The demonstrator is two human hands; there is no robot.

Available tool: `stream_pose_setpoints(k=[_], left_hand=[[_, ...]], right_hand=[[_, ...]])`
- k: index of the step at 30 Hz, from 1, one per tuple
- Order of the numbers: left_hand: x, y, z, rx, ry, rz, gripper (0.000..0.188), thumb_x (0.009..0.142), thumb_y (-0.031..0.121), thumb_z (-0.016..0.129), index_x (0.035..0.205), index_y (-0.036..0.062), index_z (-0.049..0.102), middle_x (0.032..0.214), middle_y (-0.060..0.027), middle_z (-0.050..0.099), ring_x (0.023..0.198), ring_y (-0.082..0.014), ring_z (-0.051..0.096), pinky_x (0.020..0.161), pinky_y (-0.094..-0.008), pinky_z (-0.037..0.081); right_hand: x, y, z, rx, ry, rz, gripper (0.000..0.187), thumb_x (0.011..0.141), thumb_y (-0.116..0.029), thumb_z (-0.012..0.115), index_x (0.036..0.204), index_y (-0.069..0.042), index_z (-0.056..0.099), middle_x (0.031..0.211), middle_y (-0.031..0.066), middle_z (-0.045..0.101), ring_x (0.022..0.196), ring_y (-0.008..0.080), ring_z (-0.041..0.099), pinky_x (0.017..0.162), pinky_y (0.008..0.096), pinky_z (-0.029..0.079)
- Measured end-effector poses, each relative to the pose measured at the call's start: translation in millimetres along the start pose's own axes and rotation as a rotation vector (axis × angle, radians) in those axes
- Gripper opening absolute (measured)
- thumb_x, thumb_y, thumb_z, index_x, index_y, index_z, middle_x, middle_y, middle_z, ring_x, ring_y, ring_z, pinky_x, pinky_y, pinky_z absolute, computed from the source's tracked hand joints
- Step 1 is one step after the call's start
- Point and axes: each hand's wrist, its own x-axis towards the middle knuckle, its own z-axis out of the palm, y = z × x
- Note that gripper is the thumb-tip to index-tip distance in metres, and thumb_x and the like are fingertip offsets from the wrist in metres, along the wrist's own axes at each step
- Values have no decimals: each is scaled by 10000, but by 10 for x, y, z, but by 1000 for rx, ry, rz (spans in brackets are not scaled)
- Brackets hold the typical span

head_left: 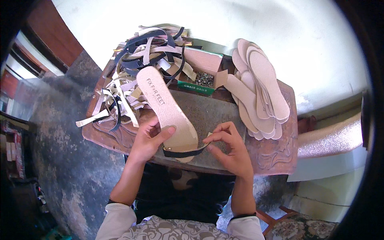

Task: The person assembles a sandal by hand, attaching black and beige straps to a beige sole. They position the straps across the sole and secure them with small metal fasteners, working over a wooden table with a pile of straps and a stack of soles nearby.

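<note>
My left hand (149,140) is closed on a beige shoe insole (173,116), thumb on top and fingers beneath. The insole is tilted with its toe end pointing away to the left. Across its heel runs a black strap (185,153), one end lying against the left edge near my left hand. My right hand (229,150) pinches the strap's other end, which shows a pale underside, just off the heel's right side. Beyond the insole, an open green cardboard box (196,88) holds small metal nails (205,79).
A heap of black and pale strips (128,86) covers the left of the carved wooden table (276,158). More beige insoles (264,76) are stacked at the right. A grey slab (220,106) lies under my hands. Shiny sheet material (332,138) stands beyond the table's right side.
</note>
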Motion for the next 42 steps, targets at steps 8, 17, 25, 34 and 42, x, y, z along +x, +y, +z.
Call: stream_pose_setpoints(k=[8,17,25,34,42], left_hand=[[-88,19,74,32,128,93,325,885,27,650,1200,1,574,1093,-64,652,997,-129,611,880,-280,482],[-235,20,223,20,120,106,342,874,6,654,1199,-13,548,1107,-78,640,1022,-153,607,897,-302,481],[-268,-65,278,19,78,123,338,876,6,653,1194,-14,540,1116,-87,630,1038,-164,602,905,-310,479],[-274,-82,276,66,99,56,340,864,12,670,1178,-27,543,1104,-97,632,1025,-163,607,892,-305,485],[-254,-129,252,-132,-27,-77,372,887,71,654,1228,-24,540,1154,-105,629,1045,-167,603,906,-309,481]], right_hand=[[-43,-110,84,-207,37,-98,364,646,-28,796,956,-83,614,1051,92,512,994,264,569,877,355,470],[-27,63,258,64,268,8,381,786,86,610,1144,-44,614,1150,128,615,975,208,628,796,320,532],[-23,278,283,458,133,125,270,898,36,571,1159,-4,629,1049,56,634,993,125,593,836,245,486],[-1,330,246,563,38,227,243,887,-35,650,1123,21,634,990,57,657,910,104,615,815,241,497],[76,312,174,542,-83,233,221,888,-54,654,1098,15,648,963,40,671,877,91,617,783,240,502]])
